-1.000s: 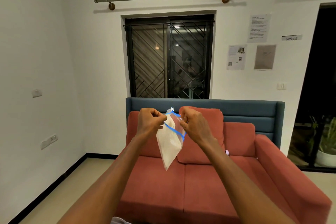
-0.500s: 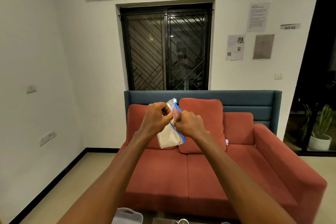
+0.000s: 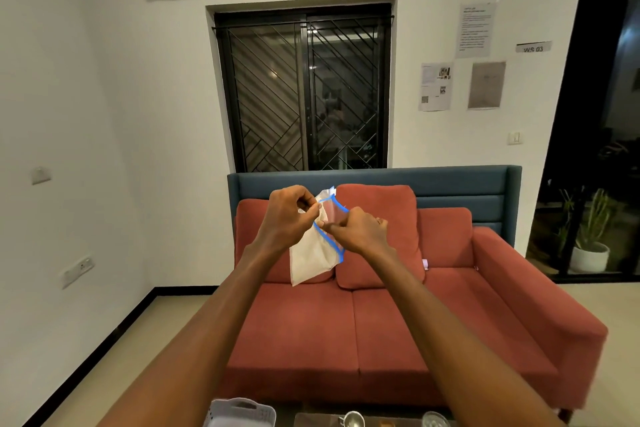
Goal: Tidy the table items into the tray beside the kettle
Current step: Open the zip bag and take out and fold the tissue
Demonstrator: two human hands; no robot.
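Observation:
A clear zip bag (image 3: 311,258) with a blue seal strip and pale contents hangs in the air in front of me. My left hand (image 3: 289,218) pinches its top edge on the left. My right hand (image 3: 360,230) pinches the blue strip from the right. Both arms are stretched forward at chest height. At the bottom edge of the view a pale grey tray (image 3: 242,412) shows only its far rim. Beside it a small metal cup (image 3: 351,419) and a glass item (image 3: 434,421) peek in on the table. No kettle is in view.
A red two-seat sofa (image 3: 381,322) with a cushion stands straight ahead against a blue backrest panel and a barred window (image 3: 304,87). A potted plant (image 3: 588,246) sits by the dark doorway at right. Bare floor lies to the left of the sofa.
My hands moved together, then slid slightly apart along the bag's blue strip. The view tipped down, so the tray rim and table items now show at the bottom.

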